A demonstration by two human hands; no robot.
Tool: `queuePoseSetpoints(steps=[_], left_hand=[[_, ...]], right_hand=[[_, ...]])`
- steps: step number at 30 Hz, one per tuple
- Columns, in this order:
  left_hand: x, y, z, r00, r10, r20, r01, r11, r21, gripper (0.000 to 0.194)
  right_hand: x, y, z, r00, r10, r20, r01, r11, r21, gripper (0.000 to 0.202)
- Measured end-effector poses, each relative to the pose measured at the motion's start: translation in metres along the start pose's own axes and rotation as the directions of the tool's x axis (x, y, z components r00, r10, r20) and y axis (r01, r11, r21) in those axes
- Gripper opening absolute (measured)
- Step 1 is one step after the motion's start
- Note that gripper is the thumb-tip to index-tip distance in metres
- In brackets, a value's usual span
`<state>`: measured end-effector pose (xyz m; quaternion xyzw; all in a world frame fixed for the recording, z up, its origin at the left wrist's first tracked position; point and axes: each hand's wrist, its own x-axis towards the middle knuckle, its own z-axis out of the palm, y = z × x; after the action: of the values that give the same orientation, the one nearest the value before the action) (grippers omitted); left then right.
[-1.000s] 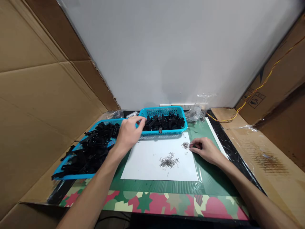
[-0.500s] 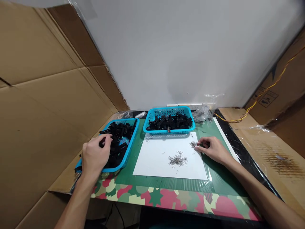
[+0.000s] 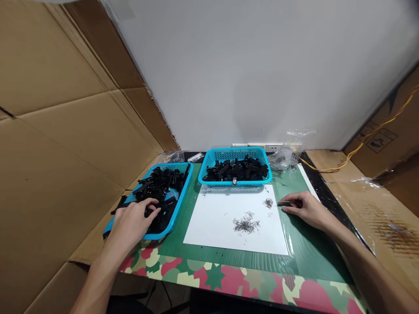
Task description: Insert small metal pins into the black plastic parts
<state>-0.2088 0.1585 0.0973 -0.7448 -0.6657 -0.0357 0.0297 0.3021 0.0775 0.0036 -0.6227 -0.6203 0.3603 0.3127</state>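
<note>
One second ago my left hand (image 3: pixel 133 220) was beside the left end of the far basket (image 3: pixel 216 183); now it is over the near half of the left basket (image 3: pixel 176 216), by the left edge of the bench (image 3: pixel 183 271), and its fingertips are down among the black parts (image 3: pixel 160 183). In my judgement, this means I am picking the next part from there. The thumb and the forefinger are bent, with a narrow gap between them; whether they already hold a part, I cannot tell.

My right hand (image 3: pixel 304 209) has drawn back slightly from the small pile of wires (image 3: pixel 268 203), which lies near the far right corner of the white sheet (image 3: pixel 212 222). These fingers are closed around a thin metal tool (image 3: pixel 284 202), and its tip points to the pile, just beside it.

The bigger pile of wires (image 3: pixel 245 224) lies on the sheet too, right of its middle and closer to the near edge. More black pieces (image 3: pixel 242 170) fill the far basket, toward the back edge of the bench.

My left forearm comes over the front left corner, back of the hand upward; my right forearm comes low from the front right corner, pointing leftward.
</note>
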Motion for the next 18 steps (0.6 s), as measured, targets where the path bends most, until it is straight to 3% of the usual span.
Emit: queuePoseSetpoints(steps=[6,13,18], left_hand=[[0.009,-0.010,0.009,1.000,-0.004,-0.004,0.004,1.000,0.021,0.035],[-0.006,-0.017,0.006,0.998,0.049,-0.035,-0.044,0.989,0.143,0.039],[-0.017,-0.003,-0.003,0.999,-0.048,0.004,0.048,0.998,-0.050,0.045]], right_hand=[[-0.004,-0.001,-0.013,0.998,0.013,-0.063,-0.018,0.997,-0.075,0.037],[-0.007,0.003,-0.011,0.996,0.051,-0.077,-0.064,0.981,-0.181,0.035],[-0.012,0.018,-0.004,0.997,-0.022,-0.068,0.010,0.987,-0.159,0.033]])
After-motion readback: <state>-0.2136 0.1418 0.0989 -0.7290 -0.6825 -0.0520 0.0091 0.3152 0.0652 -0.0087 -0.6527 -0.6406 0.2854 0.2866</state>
